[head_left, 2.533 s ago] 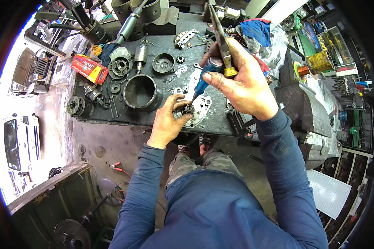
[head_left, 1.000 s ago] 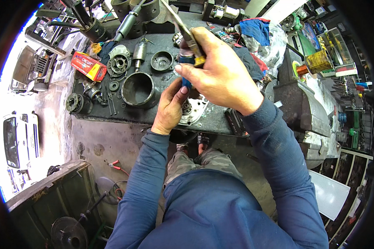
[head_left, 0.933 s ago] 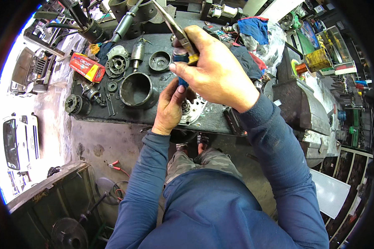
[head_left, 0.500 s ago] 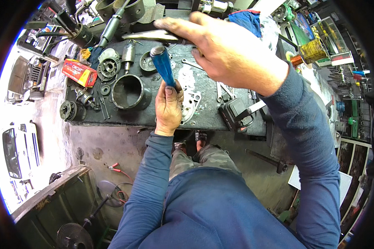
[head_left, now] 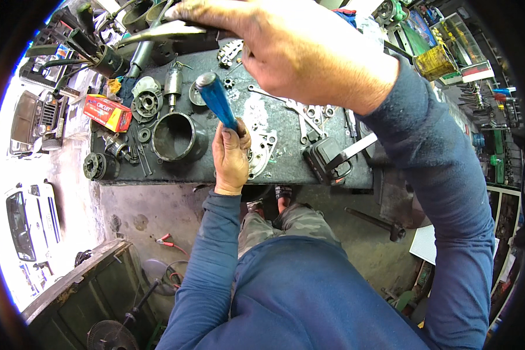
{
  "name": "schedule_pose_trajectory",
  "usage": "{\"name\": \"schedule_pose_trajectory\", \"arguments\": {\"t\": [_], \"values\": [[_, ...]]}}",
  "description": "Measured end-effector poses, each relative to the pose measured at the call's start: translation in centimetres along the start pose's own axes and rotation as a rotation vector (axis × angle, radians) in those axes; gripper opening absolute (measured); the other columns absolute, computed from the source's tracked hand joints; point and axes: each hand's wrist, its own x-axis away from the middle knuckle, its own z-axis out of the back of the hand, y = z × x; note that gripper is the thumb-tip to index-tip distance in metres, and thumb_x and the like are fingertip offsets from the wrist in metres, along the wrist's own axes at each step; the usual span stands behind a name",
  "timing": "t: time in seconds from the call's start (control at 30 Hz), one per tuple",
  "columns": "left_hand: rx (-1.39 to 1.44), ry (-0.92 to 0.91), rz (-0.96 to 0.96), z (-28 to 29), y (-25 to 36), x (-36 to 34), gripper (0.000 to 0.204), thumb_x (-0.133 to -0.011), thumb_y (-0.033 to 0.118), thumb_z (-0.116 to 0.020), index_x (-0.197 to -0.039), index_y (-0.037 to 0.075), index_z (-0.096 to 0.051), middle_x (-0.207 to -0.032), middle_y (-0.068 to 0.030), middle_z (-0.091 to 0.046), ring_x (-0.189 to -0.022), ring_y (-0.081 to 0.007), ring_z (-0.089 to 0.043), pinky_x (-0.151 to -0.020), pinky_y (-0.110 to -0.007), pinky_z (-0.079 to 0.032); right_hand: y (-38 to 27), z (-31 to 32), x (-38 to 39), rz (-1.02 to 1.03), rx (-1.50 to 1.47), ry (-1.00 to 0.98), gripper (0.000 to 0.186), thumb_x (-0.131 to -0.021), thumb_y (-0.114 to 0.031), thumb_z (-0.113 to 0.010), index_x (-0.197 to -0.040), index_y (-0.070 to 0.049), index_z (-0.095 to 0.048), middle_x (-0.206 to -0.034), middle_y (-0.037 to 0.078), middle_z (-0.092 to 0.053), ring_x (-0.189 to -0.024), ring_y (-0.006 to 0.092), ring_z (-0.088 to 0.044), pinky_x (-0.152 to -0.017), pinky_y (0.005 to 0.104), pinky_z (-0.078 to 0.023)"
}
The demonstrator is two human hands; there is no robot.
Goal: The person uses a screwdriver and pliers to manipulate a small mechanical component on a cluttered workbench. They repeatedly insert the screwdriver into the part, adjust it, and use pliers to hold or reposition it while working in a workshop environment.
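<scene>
In the head view I see my left hand (head_left: 230, 157) clenched around a blue-handled screwdriver (head_left: 217, 102), standing tilted on a silver metal housing (head_left: 262, 153) at the near edge of the dark workbench (head_left: 286, 125). My right hand (head_left: 291, 49), raised high, grasps a metal hammer (head_left: 163, 30).

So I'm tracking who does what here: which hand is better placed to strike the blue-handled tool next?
The right hand: it is raised above the bench, gripping a metal tool. The left hand is busy holding the blue-handled tool against the metal plate, so it likely can't strike.
</scene>
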Motion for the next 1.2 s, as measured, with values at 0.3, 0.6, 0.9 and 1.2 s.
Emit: {"name": "schedule_pose_trajectory", "arguments": {"t": [0.3, 0.6, 0.9, 1.2], "values": [[0.101, -0.095, 0.028, 1.2, 0.5, -0.5, 0.049, -0.111, 0.057, -0.049, -0.111, 0.008, -0.053, -0.085, -0.0012, -0.043, -0.072, -0.0126, -0.036, -0.066, -0.030, -0.033, 0.9, -0.7, 1.4, -0.066, -0.039, -0.174, 0.063, -0.089, -0.003, -0.061, -0.150, 0.009, -0.049, -0.107, 0.021, -0.065, -0.084, 0.0319, -0.065, -0.079, 0.0379, -0.059], [0.160, -0.091, 0.053, 1.4, 0.3, -0.6, 0.054, -0.111, 0.057, -0.050, -0.109, 0.003, -0.054, -0.085, -0.0010, -0.045, -0.075, -0.0122, -0.040, -0.069, -0.029, -0.036, 0.1, -2.4, 1.1, -0.298, -0.437, -0.166, 0.055, -0.092, -0.017, -0.076, -0.141, 0.002, -0.061, -0.119, 0.024, -0.074, -0.104, 0.0334, -0.074, -0.094, 0.0421, -0.057], [0.066, -0.087, 0.047, 1.8, -0.1, -0.2, 0.051, -0.113, 0.053, -0.048, -0.112, 0.002, -0.056, -0.088, -0.0008, -0.048, -0.080, -0.0128, -0.042, -0.073, -0.030, -0.035, -1.0, -5.4, 0.4, -0.404, -0.524, -0.110, 0.059, -0.084, -0.027, -0.087, -0.127, 0.008, -0.065, -0.114, 0.026, -0.074, -0.106, 0.0361, -0.074, -0.096, 0.0418, -0.058], [0.215, -0.066, 0.076, 1.4, 0.5, -0.4, 0.051, -0.111, 0.045, -0.053, -0.133, -0.001, -0.056, -0.105, -0.0035, -0.060, -0.095, -0.0144, -0.054, -0.085, -0.028, -0.042, -1.5, -5.6, 1.1, -0.458, -0.557, -0.057, 0.062, -0.082, -0.021, -0.088, -0.128, 0.012, -0.063, -0.108, 0.026, -0.073, -0.101, 0.0309, -0.074, -0.091, 0.0397, -0.058]]}}
